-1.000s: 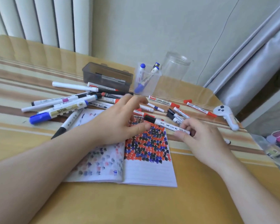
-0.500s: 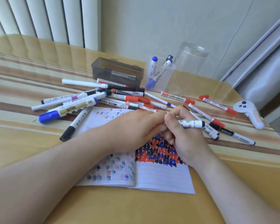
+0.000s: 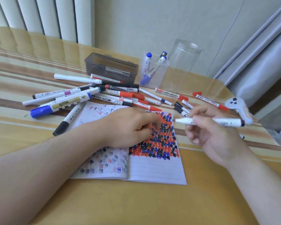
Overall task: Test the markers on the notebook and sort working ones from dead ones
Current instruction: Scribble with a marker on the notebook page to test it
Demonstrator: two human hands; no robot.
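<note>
Your right hand (image 3: 206, 132) pinches a white marker (image 3: 217, 121) between thumb and curled fingers, holding it nearly level above the table, its uncapped tip pointing left and hanging just over the right edge of the notebook (image 3: 152, 169). Your left hand (image 3: 128, 127) rests on the open notebook with its fingers curled downward at the top of the right page; whether they hold the cap cannot be told.

Open room: bare tabletop (image 3: 120, 205) lies in front of the notebook's near edge, and the lower part of the right page is unmarked lined paper. The table's right edge runs close behind your right hand.

The right page carries a dense block of red, blue and black scribbles, directly left of the marker tip; the left page shows fainter marks.

Beyond the notebook's far edge lies a heap of markers (image 3: 94, 95), several overlapping its top left corner, among them a thick blue-capped marker (image 3: 58, 106) and a black-capped marker (image 3: 70, 119). More red and black markers lie between your two hands and further right. Behind the heap stand a dark tray (image 3: 111, 67), a clear square cup (image 3: 153, 73) holding blue-capped markers, and a clear round jar (image 3: 183, 62). A white controller (image 3: 238, 108) lies just beyond the marker's rear end.
</note>
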